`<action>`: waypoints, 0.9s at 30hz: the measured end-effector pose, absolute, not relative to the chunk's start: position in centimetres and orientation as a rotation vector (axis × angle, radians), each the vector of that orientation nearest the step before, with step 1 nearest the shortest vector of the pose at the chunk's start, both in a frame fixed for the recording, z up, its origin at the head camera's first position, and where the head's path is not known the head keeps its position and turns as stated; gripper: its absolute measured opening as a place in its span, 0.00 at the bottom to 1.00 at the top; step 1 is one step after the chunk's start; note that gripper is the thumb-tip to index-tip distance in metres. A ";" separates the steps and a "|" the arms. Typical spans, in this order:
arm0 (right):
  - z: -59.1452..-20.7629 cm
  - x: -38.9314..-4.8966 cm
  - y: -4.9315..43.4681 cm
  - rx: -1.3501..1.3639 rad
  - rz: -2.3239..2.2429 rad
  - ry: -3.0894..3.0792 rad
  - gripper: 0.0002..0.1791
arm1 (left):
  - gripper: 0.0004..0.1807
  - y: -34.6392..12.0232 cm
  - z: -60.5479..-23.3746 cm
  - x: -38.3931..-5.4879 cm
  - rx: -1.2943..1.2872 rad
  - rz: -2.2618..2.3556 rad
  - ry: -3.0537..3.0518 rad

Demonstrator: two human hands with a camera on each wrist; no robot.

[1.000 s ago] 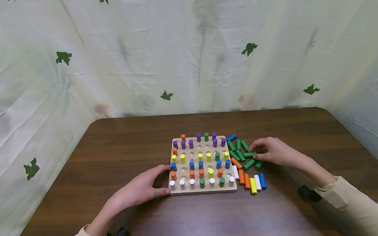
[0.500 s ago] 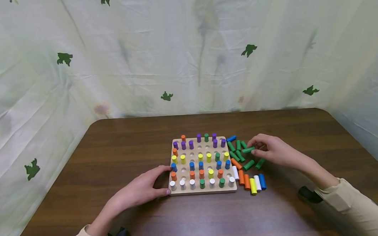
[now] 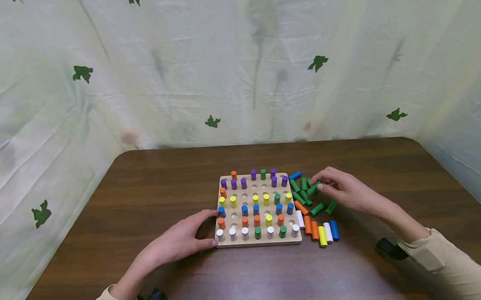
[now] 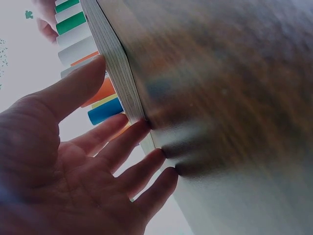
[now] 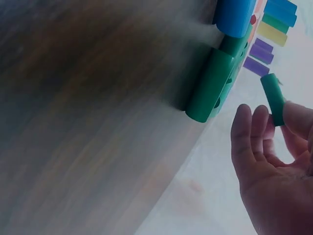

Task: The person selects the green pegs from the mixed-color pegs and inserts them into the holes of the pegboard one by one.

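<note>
A wooden pegboard with rows of white, orange, blue, yellow, purple and green pegs stands in the middle of the table. My left hand rests at its left side, thumb at the near corner and fingers along the edge; the left wrist view shows the thumb and fingertips right at the board's edge. To the right of the board my right hand pinches a green peg between thumb and fingers. That peg is tilted and held over several loose green pegs on the table.
An orange peg and a blue peg lie close to the board's right edge. Nearer, loose white, orange, yellow and blue pegs lie side by side. A pale curtain hangs behind the brown table.
My right hand has lifted the green peg from the pile, moved it slightly away and leftward, and tilted it. The left hand stays at the board's edge.
</note>
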State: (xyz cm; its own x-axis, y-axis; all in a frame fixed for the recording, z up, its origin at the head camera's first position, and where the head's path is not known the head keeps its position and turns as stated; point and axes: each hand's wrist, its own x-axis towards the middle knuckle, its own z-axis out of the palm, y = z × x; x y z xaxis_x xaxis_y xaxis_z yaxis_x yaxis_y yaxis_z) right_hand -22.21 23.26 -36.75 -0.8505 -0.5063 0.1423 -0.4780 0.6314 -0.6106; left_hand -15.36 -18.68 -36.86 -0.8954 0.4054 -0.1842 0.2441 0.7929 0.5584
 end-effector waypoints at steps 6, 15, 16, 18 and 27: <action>-36.5 -22.4 22.7 -0.802 -1.070 2.787 0.12 | 0.36 -18.7 -36.9 -15.4 0.503 0.784 2.686; -36.3 -22.7 21.7 -0.750 -1.154 2.777 0.13 | 0.37 -18.7 -36.8 -15.3 0.497 0.789 2.683; -36.3 -22.7 21.7 -0.761 -1.156 2.780 0.12 | 0.37 -18.7 -36.8 -15.3 0.496 0.788 2.684; -36.2 -22.7 21.5 -0.785 -1.168 2.779 0.11 | 0.37 -18.7 -36.8 -15.3 0.494 0.790 2.682; -36.1 -23.0 20.8 -0.829 -1.203 2.758 0.10 | 0.37 -18.7 -36.8 -15.2 0.484 0.790 2.682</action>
